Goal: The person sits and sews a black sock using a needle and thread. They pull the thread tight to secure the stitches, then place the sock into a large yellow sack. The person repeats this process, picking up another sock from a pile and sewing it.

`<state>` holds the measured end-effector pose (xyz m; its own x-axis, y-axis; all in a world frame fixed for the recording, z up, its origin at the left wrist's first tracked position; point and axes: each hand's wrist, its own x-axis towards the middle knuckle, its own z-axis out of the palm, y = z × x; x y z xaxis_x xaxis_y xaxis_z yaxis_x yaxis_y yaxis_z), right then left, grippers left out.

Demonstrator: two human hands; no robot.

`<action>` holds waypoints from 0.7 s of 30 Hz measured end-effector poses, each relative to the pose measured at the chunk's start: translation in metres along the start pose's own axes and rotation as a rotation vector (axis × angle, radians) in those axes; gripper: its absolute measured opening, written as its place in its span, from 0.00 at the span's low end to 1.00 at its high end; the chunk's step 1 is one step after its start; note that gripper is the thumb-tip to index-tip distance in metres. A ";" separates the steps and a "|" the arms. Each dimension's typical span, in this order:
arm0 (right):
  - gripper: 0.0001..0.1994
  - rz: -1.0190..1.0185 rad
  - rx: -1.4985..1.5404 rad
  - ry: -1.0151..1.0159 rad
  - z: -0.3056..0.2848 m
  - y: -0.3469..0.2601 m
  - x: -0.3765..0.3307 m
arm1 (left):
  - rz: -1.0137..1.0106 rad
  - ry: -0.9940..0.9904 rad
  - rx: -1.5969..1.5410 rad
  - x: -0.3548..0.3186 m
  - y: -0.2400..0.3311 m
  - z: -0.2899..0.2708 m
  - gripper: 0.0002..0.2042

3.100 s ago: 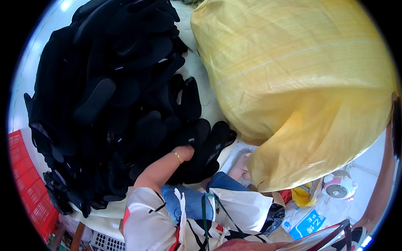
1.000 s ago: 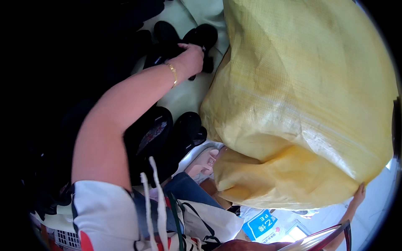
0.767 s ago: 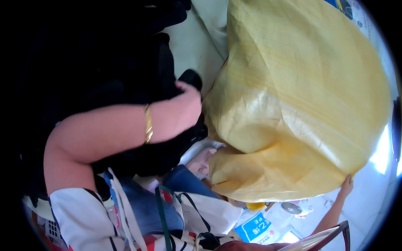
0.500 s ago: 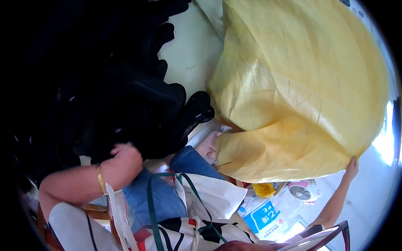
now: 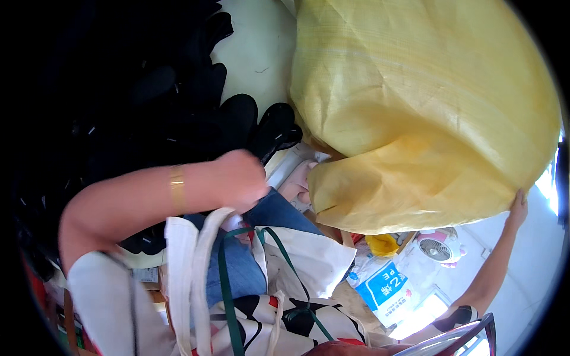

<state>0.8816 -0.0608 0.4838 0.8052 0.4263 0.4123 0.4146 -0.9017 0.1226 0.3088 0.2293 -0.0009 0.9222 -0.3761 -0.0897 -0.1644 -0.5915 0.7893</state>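
My right hand [image 5: 518,207] grips the lower edge of a large yellow woven sack [image 5: 409,136] at the right. The sack bulges and is held up and spread. My left hand [image 5: 240,181] is curled over my lap, just below the near end of a heap of black, round-ended cloth pieces [image 5: 237,115]. Its fingers are turned away and slightly blurred; whether anything is in them is hidden. A gold bracelet [image 5: 177,188] circles that wrist. Small white marks show on some of the black pieces.
A pale tabletop [image 5: 255,53] shows between heap and sack. Below the sack are a white and pink fan [image 5: 436,246], a yellow item [image 5: 382,244] and a blue and white printed bag [image 5: 386,291]. Jeans [image 5: 237,273] and an apron with green straps cover my lap.
My left hand has moved right, from the black heap's lower edge to above my lap. My right hand has risen slightly with the sack's edge, lifting its lower rim.
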 end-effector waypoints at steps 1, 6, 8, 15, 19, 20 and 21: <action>0.29 -0.037 -0.058 0.020 -0.012 0.003 0.012 | 0.085 0.118 0.067 0.035 -0.012 0.012 0.09; 0.27 -0.062 -0.063 -0.021 -0.089 -0.011 0.045 | -0.109 0.171 0.131 0.196 -0.077 0.094 0.12; 0.26 0.005 -0.138 -0.005 -0.109 -0.010 0.039 | -0.298 0.081 0.159 0.236 -0.114 0.121 0.20; 0.24 0.075 -0.191 0.007 -0.111 -0.044 0.017 | -0.453 0.055 0.110 0.260 -0.167 0.160 0.18; 0.23 0.050 -0.154 -0.037 -0.108 -0.060 0.018 | -0.458 0.029 0.036 0.251 -0.181 0.172 0.15; 0.23 0.039 -0.179 -0.038 -0.115 -0.063 0.020 | -0.486 0.039 -0.033 0.242 -0.179 0.186 0.14; 0.23 0.028 -0.203 -0.037 -0.122 -0.067 0.021 | -0.513 0.048 -0.101 0.234 -0.177 0.199 0.13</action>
<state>0.8190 -0.0007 0.5940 0.8320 0.3996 0.3848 0.3006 -0.9077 0.2926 0.4837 0.1044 -0.2820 0.8907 -0.0212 -0.4542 0.3453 -0.6182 0.7061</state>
